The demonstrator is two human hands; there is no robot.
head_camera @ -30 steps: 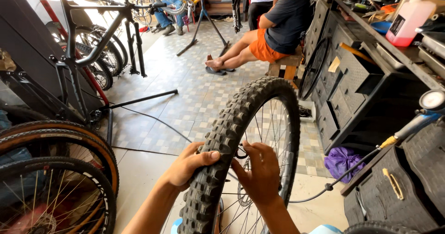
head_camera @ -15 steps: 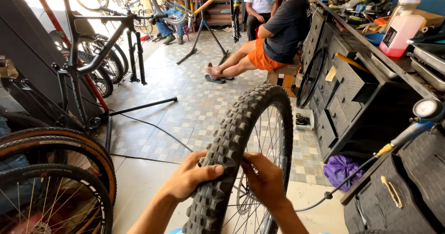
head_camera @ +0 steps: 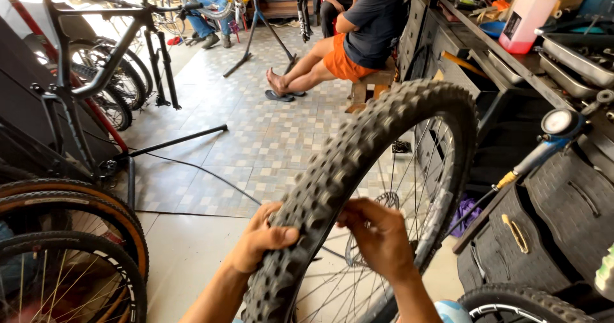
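both hands clasp the knobby black rubber bicycle tyre [head_camera: 358, 163] on its spoked wheel: left hand [head_camera: 262, 240] wraps the tread, right hand [head_camera: 377, 236] grips the sidewall.

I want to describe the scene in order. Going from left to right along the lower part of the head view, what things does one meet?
Tan-walled wheels → left hand → knobby tyre → right hand → purple cloth → pump with a round gauge.
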